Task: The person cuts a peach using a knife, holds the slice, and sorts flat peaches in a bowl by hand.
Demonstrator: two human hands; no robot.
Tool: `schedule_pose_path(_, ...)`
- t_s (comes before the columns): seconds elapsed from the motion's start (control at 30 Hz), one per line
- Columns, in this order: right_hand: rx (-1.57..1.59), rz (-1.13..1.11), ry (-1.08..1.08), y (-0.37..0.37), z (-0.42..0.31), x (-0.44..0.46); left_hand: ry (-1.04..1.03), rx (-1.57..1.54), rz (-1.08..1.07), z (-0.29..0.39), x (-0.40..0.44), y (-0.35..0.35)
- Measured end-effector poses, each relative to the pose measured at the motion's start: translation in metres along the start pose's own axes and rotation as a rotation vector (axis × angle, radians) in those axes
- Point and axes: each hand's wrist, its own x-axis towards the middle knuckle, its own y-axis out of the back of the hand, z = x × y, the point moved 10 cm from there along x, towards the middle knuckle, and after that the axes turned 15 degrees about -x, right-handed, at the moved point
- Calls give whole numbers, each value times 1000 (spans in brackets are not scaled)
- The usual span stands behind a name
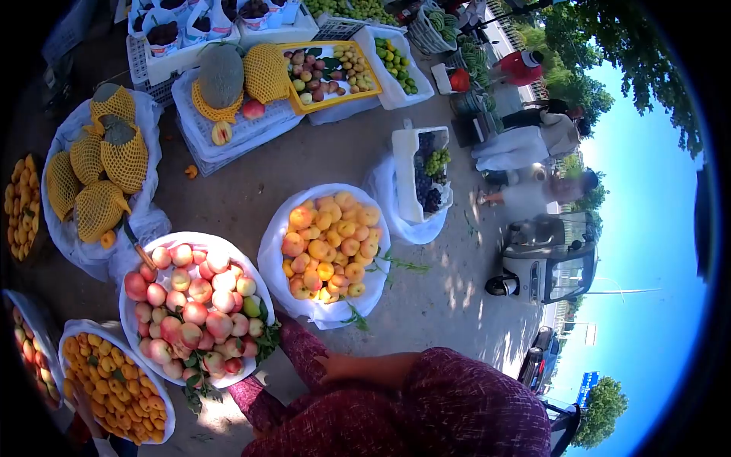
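Note:
My left hand [332,369] rests on my patterned maroon trouser leg, holding nothing, with its fingers apart and partly in shadow. My right hand is out of view. Nearest to my legs stands a white-lined basket [266,295] heaped with pink and red peaches [199,290], some leaves at its edge. Beside it, another lined basket [272,245] holds orange-yellow peaches [333,242]. A knife or dark-handled tool [138,245] leans at the peach basket's far rim. The view is turned sideways, with sky on the right.
Netted melons [100,160], yellow fruit [114,385], a yellow tray [335,104] and a white grape box [403,177] surround the baskets. A person's blurred arm [85,407] reaches over the yellow fruit. Farther off are people, a three-wheeled vehicle [544,263] and parked cars.

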Motion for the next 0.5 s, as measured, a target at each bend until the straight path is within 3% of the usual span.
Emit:
schedule_pose_path(0.2,-32,-177,-92,-3,-6,-3,-53,36,31,26,12,9)
schedule_pose_path(0.5,-43,-9,103,-16,0,9,-159,69,36,61,13,23)
